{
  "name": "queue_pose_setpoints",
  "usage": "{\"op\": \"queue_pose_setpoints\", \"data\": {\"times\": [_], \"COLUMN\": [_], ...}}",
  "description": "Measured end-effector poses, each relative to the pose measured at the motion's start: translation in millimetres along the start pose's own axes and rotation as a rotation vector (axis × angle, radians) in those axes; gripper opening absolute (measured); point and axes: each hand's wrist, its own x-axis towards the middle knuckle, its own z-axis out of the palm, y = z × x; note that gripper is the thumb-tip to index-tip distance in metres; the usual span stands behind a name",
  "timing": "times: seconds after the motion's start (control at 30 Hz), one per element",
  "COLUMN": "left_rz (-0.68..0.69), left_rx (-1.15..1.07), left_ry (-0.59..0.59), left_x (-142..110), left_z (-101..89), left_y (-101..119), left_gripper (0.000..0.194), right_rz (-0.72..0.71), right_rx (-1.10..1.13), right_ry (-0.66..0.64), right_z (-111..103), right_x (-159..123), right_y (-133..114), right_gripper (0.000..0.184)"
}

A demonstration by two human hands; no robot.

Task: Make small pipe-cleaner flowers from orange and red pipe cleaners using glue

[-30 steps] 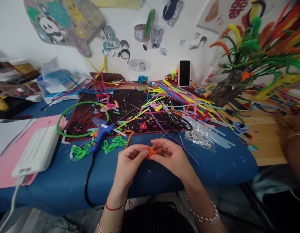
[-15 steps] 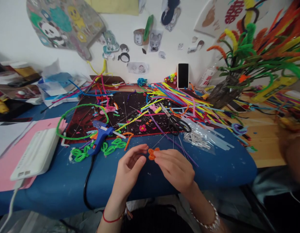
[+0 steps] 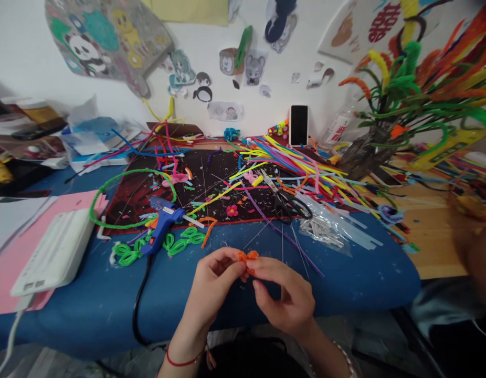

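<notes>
A small orange pipe-cleaner flower [image 3: 251, 255] is held over the front of the blue table, partly covered by fingers. My left hand [image 3: 215, 278] pinches it between thumb and fingertips. From the right, the fingertips of my right hand [image 3: 286, 294] touch its petals, while that thumb is spread away below. Left of my hands lies a blue glue gun [image 3: 161, 229] with a glue stick at its nozzle, among looped green pipe-cleaner leaves [image 3: 183, 239]. A bent orange pipe-cleaner piece [image 3: 209, 231] lies just beyond my left hand.
Black-handled scissors [image 3: 290, 205] lie on the dark mat [image 3: 144, 202] beside loose pipe cleaners [image 3: 282, 152]. Right of them is a bag of white sticks [image 3: 321, 231]. A white power strip [image 3: 56, 254] lies left. Another person's arm [image 3: 479, 236] shows at the right edge.
My left hand has closed in and taken hold of the orange flower. My right thumb has come off it and moved down, its fingers still against the petals.
</notes>
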Motion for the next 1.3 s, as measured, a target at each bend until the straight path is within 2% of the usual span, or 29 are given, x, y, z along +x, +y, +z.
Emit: {"op": "queue_pose_setpoints", "data": {"times": [0.07, 0.17, 0.33, 0.47, 0.53, 0.67, 0.87, 1.03, 1.3], "left_rz": [-0.007, -0.001, 0.015, 0.043, 0.05, 0.043, 0.021, 0.032, 0.058], "left_rx": [0.008, -0.003, -0.03, 0.001, 0.009, -0.009, -0.026, -0.013, 0.047], "left_ry": [-0.012, -0.005, 0.018, 0.009, -0.007, 0.009, 0.05, 0.07, 0.094], "left_x": [0.2, 0.4, 2.6, 8.2, 12.0, 17.0, 19.2, 21.3, 21.7], "left_z": [1.0, 2.3, 0.4, -1.0, -0.6, 0.8, 1.0, 1.2, 2.8], "left_y": [0.2, 0.3, 0.8, 2.5, 3.5, 4.5, 3.3, 0.4, 1.2], "left_gripper": [0.004, 0.006, 0.007, 0.005, 0.004, 0.005, 0.008, 0.008, 0.008], "right_rz": [0.198, 0.386, 0.636, 0.795, 0.853, 0.909, 0.934, 0.946, 0.847], "right_rx": [0.096, 0.184, 0.428, 0.604, 0.681, 0.787, 0.824, 0.779, 0.616], "right_ry": [0.077, 0.162, 0.201, 0.223, 0.248, 0.26, 0.226, 0.204, 0.281], "right_z": [5.0, 9.6, 10.1, 8.4, 8.5, 11.0, 14.6, 17.5, 25.0], "right_x": [0.0, 2.8, 9.2, 15.9, 19.5, 25.4, 29.6, 30.0, 26.6], "right_y": [-5.2, -9.0, -6.8, -3.2, -1.1, 4.1, 12.5, 16.0, 14.6], "right_gripper": [0.031, 0.018, 0.031, 0.017, 0.017, 0.02, 0.017, 0.015, 0.011]}}
